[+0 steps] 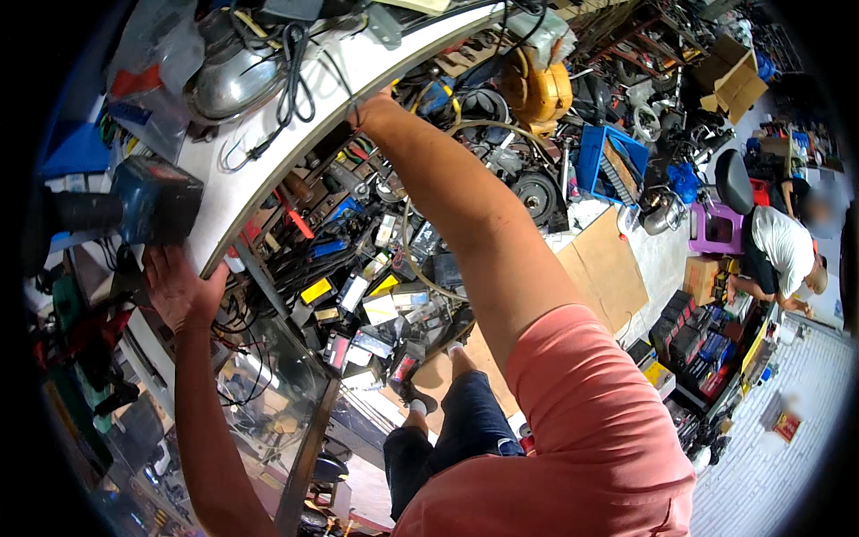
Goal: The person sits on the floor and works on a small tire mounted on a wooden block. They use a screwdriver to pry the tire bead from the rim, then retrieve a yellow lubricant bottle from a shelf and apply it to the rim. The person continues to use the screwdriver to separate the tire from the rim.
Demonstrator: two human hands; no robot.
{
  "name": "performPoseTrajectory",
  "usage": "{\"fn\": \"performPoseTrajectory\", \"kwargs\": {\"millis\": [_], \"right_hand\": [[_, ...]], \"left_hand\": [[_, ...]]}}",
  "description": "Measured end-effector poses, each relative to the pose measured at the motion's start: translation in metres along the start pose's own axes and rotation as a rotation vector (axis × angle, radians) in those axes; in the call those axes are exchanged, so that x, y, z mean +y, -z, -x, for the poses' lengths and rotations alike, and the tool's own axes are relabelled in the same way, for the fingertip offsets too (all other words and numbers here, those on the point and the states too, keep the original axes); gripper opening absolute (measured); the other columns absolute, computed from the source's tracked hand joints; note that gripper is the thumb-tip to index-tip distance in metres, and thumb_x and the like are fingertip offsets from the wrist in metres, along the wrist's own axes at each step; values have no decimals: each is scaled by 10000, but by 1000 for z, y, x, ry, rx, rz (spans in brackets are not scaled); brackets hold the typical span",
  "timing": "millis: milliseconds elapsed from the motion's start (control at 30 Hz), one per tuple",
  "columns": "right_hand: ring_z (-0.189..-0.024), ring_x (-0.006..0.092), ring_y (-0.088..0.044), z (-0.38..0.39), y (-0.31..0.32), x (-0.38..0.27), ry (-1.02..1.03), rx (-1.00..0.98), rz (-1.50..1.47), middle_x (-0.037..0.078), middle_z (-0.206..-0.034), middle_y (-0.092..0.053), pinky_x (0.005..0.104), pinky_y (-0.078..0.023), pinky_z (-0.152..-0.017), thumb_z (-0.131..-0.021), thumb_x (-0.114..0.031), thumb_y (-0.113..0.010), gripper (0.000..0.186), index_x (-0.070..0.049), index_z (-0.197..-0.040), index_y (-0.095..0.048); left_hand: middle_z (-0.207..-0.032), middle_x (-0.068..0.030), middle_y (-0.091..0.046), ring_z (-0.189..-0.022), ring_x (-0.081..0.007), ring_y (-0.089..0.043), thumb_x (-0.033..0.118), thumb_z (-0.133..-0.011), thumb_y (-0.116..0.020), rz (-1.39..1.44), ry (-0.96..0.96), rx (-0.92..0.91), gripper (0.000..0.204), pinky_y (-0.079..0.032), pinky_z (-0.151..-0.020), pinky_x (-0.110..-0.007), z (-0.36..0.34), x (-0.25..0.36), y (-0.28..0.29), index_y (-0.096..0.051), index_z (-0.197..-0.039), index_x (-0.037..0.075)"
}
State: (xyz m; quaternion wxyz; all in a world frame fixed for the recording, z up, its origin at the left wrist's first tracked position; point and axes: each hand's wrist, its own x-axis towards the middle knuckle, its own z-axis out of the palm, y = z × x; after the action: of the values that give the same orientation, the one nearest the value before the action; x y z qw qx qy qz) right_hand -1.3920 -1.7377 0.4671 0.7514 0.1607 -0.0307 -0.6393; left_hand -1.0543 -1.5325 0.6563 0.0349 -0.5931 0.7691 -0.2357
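Observation:
A long white board [208, 192], its front edge curved in this view, runs from the left up to the top. My left hand [186, 288] lies at its near left end, fingers stretched out and thumb apart, just below a dark blue boxy thing [157, 199] with a thick dark cylindrical part. My right hand [376, 107] reaches to the board's front edge farther along. Most of its fingers are hidden there, so its grip cannot be made out. On the board lie a round silver metal housing [234, 82] and a black cable [293, 76].
Below the board are piled small boxes [379, 309], tools and cables. A blue crate [611, 164], a yellow round machine part [541, 94] and a flat cardboard sheet [608, 264] lie to the right. Beyond, another person [786, 246] bends near a purple stool [716, 226].

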Motion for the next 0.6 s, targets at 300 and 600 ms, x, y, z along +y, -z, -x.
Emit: {"fn": "performPoseTrajectory", "kwargs": {"millis": [300, 600], "right_hand": [[-1347, 310, -578, 28, -21, 0, 1037, -133, 2933, 78, -1442, -643, 495, -439, -1113, -961, -442, -539, 511, -195, -1394, -651], [-1312, 346, -616, 25, -14, -16, 887, -7, 2729, 100, -1431, -661, 460, -518, -1041, -923, -535, -600, 574, -238, -1412, -645]], "left_hand": [[-1340, -253, -597, -1245, -484, -570, 413, -740, -840, -61, -27, -6, 794, -497, -1065, -543, 8, -6, -6, -563, -1359, 1], [-1413, -279, -560, -1303, -493, -540, 440, -714, -846, -23, 16, -20, 851, -484, -1088, -545, 8, -2, -4, -552, -1377, -4]]}}
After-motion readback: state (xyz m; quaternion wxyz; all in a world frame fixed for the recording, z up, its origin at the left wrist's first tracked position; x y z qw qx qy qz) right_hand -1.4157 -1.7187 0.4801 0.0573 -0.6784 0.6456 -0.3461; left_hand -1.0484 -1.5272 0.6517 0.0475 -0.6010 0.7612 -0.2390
